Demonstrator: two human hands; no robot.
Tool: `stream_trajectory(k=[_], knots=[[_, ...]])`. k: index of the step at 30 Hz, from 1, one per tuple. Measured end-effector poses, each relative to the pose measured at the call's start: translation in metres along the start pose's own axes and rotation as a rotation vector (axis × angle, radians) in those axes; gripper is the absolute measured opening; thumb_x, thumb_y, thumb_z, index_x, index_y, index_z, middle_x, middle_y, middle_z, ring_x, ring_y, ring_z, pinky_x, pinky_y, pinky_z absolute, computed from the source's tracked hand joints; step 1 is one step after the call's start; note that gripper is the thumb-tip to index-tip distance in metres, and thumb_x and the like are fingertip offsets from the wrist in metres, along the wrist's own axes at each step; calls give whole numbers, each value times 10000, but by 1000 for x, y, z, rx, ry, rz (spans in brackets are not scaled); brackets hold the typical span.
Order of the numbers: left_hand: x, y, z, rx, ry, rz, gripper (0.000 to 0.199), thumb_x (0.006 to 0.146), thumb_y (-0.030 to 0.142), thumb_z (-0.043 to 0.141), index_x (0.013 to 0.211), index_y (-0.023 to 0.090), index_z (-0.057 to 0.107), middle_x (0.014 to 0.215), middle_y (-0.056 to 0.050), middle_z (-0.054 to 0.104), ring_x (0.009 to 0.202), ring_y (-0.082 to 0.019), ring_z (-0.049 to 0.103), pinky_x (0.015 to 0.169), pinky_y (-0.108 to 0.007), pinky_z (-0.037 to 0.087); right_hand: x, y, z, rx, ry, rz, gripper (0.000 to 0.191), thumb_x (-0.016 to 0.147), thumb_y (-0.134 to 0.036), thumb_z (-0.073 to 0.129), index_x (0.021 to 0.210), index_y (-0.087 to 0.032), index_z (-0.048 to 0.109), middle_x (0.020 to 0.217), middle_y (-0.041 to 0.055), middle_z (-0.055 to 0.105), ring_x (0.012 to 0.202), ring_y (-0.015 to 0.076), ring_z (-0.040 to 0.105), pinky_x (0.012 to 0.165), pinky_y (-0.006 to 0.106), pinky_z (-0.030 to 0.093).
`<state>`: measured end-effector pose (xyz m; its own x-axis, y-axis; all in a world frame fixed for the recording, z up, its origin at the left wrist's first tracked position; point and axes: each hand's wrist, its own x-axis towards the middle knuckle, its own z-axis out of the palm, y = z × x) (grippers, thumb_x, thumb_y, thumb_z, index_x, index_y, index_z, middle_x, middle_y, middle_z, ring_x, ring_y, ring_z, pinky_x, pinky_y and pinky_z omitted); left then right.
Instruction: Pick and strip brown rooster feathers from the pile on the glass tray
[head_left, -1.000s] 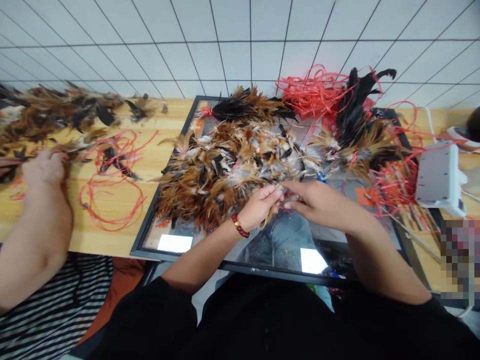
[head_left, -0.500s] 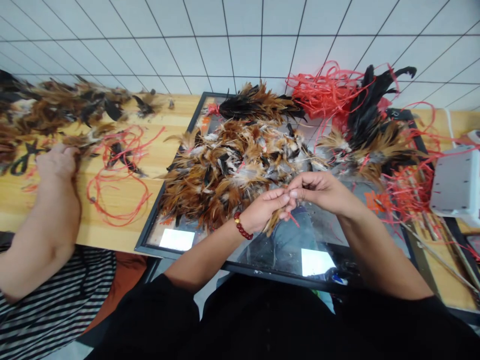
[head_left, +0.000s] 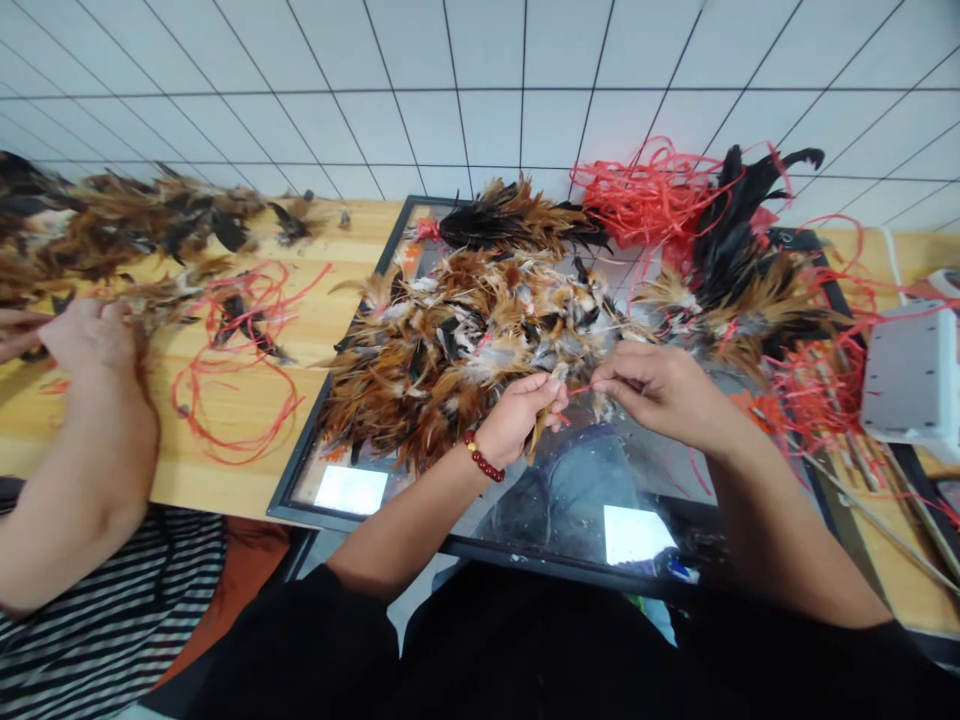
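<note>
My left hand (head_left: 523, 413), with a beaded bracelet at the wrist, pinches a small bunch of brown feathers (head_left: 537, 436) whose pale quill end sticks up past the thumb. My right hand (head_left: 651, 388) is closed on a thin red plastic string (head_left: 579, 389) that runs taut from the bunch to its fingertips. A short red tail of the string shows under my left fingers. Just beyond both hands lies a big heap of brown, white and black feathers (head_left: 442, 350) on a dark-framed glass panel (head_left: 480, 550).
A tangle of red string (head_left: 652, 190) and black feathers (head_left: 724, 240) sit at the back right. To the right is a white plastic box (head_left: 909, 370). At left, a co-worker's hand (head_left: 94, 340) works by more feathers (head_left: 112, 225) and a loop of red string (head_left: 232, 400).
My hands have moved apart, the right one drawing the red string out to the right. The co-worker's second hand has come in at the left edge.
</note>
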<state>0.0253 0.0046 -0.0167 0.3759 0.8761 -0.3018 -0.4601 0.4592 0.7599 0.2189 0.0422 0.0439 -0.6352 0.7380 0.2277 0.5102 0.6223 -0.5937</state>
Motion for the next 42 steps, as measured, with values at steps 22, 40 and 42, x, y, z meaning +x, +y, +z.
stream_trajectory(k=[22,40,42], knots=[[-14,8,10,-134,-199,-79,382,711,433,802,741,116,591,624,26,498,510,-36,398,545,-225,377,7,13,46,674,-6,362,285,828,-450,653,785,-168,643,665,5,611,595,118,528,592,255,412],[-12,0,2,1247,-3,577,221,902,228,446,731,166,572,762,-67,601,730,-169,539,703,-296,405,-9,-25,11,-328,-70,-133,226,930,-175,466,803,-159,652,732,51,609,640,154,540,602,292,375],[-14,1,2,1214,-168,602,274,940,283,426,751,167,588,763,-66,606,727,-163,542,705,-291,410,-8,-20,3,-166,-71,-130,210,936,-187,485,818,-172,658,766,49,621,683,148,560,624,279,402]])
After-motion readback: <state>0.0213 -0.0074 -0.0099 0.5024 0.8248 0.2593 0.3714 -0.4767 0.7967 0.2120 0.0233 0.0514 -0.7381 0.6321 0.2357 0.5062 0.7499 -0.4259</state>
